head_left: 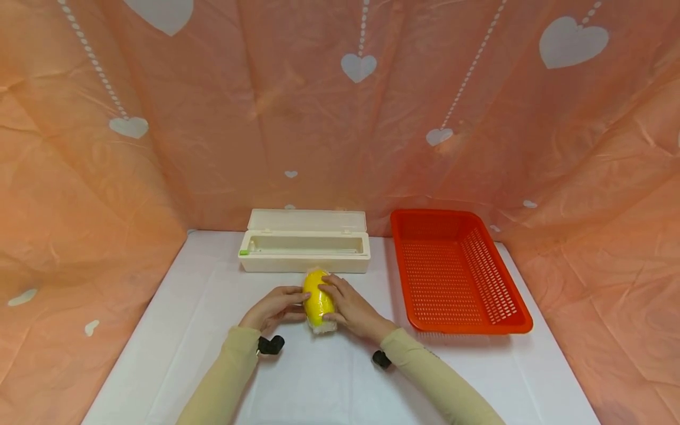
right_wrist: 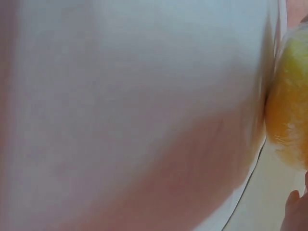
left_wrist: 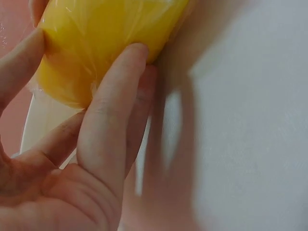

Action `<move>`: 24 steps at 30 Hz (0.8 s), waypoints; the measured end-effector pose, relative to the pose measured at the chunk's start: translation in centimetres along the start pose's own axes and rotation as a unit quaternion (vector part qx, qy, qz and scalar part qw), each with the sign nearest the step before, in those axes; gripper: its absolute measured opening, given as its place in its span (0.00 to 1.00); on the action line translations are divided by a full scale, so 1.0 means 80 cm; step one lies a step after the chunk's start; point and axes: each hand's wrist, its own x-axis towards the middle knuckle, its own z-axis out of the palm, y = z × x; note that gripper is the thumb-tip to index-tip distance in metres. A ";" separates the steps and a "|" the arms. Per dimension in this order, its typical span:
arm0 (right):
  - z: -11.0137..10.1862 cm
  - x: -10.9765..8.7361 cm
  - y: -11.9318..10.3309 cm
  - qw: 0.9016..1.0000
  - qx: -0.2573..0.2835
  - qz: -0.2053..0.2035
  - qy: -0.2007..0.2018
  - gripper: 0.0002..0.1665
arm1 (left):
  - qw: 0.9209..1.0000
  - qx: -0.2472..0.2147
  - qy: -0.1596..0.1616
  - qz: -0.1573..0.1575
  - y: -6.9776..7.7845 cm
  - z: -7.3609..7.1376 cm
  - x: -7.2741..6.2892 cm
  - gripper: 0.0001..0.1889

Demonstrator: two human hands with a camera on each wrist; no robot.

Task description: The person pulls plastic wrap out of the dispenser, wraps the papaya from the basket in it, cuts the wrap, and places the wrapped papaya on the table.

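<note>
A smooth yellow oval thing [head_left: 317,300], which looks like a fruit, is wrapped in clear cling film whose loose ends stick out at top and bottom. My left hand [head_left: 273,307] holds its left side, the thumb and fingertips against the film in the left wrist view. From the right, my right hand [head_left: 357,310] grips it with the fingers over its upper side and the thumb near its lower end. The right wrist view shows part of the wrapped yellow thing [right_wrist: 288,106] at its right edge, with only a bit of a hand below.
Just behind the hands stands a white cling film dispenser [head_left: 305,264], its lid [head_left: 307,221] raised and a green slider [head_left: 244,252] at its left end. A red perforated basket [head_left: 404,277] sits to the right on the white-covered table [head_left: 212,277]. Orange cloth with hearts hangs around.
</note>
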 end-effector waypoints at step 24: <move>-0.008 0.016 -0.016 0.723 0.581 0.361 0.098 0.32 | 0.976 0.126 0.172 0.046 0.007 0.010 -0.006 0.25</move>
